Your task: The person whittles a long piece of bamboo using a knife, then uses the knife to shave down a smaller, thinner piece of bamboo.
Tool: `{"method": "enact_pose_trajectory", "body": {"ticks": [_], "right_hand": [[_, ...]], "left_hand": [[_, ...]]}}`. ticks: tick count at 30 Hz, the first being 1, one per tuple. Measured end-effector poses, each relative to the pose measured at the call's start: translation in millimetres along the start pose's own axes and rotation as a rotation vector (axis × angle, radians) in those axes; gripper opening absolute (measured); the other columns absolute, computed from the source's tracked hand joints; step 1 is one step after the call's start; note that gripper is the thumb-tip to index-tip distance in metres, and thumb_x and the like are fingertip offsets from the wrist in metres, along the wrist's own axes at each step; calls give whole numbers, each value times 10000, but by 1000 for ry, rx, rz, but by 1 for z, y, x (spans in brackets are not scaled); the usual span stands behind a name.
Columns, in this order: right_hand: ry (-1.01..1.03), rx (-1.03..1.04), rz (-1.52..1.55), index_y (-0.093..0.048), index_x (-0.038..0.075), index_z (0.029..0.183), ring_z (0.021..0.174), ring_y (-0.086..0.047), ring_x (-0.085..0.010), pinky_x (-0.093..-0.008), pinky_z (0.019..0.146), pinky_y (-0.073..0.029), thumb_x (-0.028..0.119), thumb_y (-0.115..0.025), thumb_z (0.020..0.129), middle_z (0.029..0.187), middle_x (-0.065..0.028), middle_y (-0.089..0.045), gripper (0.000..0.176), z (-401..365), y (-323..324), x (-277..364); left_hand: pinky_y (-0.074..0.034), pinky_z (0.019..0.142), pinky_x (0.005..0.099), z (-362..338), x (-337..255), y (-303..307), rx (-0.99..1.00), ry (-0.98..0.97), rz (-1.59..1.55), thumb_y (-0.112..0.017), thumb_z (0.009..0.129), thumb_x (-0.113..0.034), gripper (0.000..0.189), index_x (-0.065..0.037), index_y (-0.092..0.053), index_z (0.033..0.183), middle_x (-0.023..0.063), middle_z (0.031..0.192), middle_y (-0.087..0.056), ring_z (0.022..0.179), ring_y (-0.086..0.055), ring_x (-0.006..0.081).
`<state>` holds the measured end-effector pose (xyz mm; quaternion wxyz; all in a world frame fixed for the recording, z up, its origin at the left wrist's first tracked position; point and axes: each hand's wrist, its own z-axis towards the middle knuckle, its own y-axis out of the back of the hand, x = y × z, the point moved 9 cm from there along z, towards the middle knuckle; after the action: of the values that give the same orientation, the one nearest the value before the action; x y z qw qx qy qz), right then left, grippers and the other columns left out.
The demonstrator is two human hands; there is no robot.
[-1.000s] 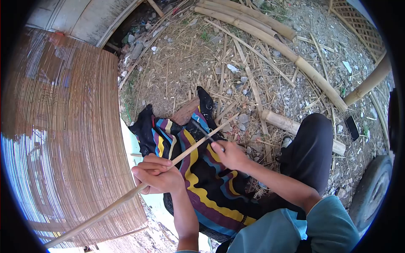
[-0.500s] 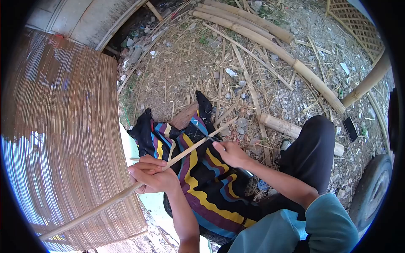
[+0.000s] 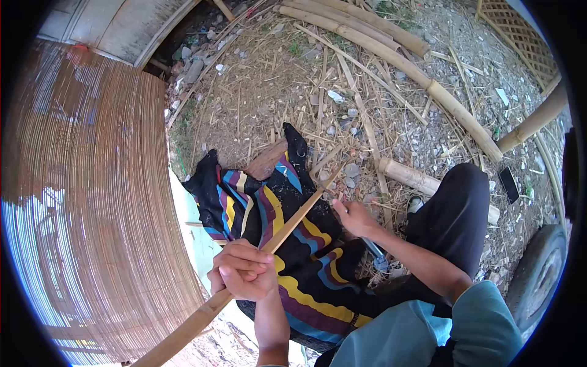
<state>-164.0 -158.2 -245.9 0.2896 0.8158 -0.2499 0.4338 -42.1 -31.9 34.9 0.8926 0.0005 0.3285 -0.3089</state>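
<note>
My left hand (image 3: 244, 270) is closed around a long bamboo strip (image 3: 293, 221), which runs from the lower left up to the middle over my lap. Right of the strip's upper end, my right hand (image 3: 356, 218) is wrapped round the handle of a knife (image 3: 327, 190), its dark blade crossing the strip near the tip. Below that hand a blue and metallic object (image 3: 376, 254) shows by my forearm. A black cloth with yellow, purple and blue wavy stripes (image 3: 312, 306) covers my lap, and a brown wood block (image 3: 267, 160) lies at its far edge.
A slatted bamboo screen (image 3: 116, 183) stands at the left. Thick bamboo poles (image 3: 452, 109) lie at the upper right, and a shorter pole (image 3: 409, 177) passes behind my knee. A phone (image 3: 508, 185) and a tire (image 3: 541, 275) are on the right. Shavings litter the ground.
My left hand has moved right and down a little, and the strip is now steeper with its broader face showing. My right hand and the knife have shifted slightly right, nearer the tip.
</note>
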Motion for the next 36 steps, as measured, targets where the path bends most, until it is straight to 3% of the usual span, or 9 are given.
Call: {"method": "enact_pose_trajectory", "body": {"ticks": [2,6,8,14,18,24,26,28,36], "right_hand": [[-247,98,166,-594,-61,841,554,-604,-321,-404,605,-484,497,-353,910,549,-176,-563,612,-2,-13,-33],[-242,112,209,-599,-70,884,509,-585,-258,-379,570,-475,489,-353,914,521,-147,-539,612,-1,-18,-19],[142,17,92,-604,-59,906,496,-577,-244,-372,551,-464,478,-359,916,514,-137,-533,590,-9,-11,23],[442,190,205,-554,-22,765,474,-544,-319,-387,497,-432,353,-443,911,509,-153,-507,418,-74,-8,112],[582,150,177,-543,-18,792,479,-543,-347,-399,477,-421,335,-476,894,510,-156,-492,373,-90,-2,129],[491,-13,216,-530,-22,753,470,-528,-364,-414,468,-402,317,-466,899,511,-185,-472,375,-47,-18,86],[274,-40,319,-544,-31,739,523,-555,-393,-425,490,-414,332,-446,907,519,-218,-492,412,-25,-21,57],[366,-131,100,-560,-38,740,556,-579,-387,-426,532,-441,341,-441,909,534,-226,-513,432,-16,-11,48],[234,-49,55,-600,-40,792,636,-601,-409,-462,630,-473,432,-397,906,606,-245,-572,526,-21,-14,59]], "left_hand": [[-245,292,217,1,1,-1,17,-22,16,-354,897,-161,400,-147,-265,508,-4,365,-232,277,-329,108],[-283,281,227,13,13,8,14,1,-11,-373,893,-162,383,-90,-291,526,25,358,-290,270,-374,132],[-276,285,225,14,13,4,-11,28,-38,-370,897,-179,406,-101,-295,505,19,348,-274,266,-356,130],[-264,281,228,11,8,-4,10,1,16,-367,902,-190,414,-102,-292,504,17,348,-278,267,-359,130],[-250,303,213,6,4,-13,25,31,-33,-358,917,-195,430,-126,-273,502,6,363,-255,284,-341,113],[-233,362,209,15,8,-3,-115,36,110,-402,923,-180,452,-149,-263,494,-3,377,-229,310,-305,90],[-252,383,221,18,10,3,-163,43,128,-428,917,-182,455,-148,-275,490,-7,377,-224,317,-313,89],[-265,396,227,20,13,6,-156,49,105,-442,912,-185,455,-142,-287,486,-13,381,-218,322,-317,90],[-254,344,214,26,20,23,-186,31,28,-443,880,-95,431,-122,-271,486,15,354,-277,282,-327,118]]}}
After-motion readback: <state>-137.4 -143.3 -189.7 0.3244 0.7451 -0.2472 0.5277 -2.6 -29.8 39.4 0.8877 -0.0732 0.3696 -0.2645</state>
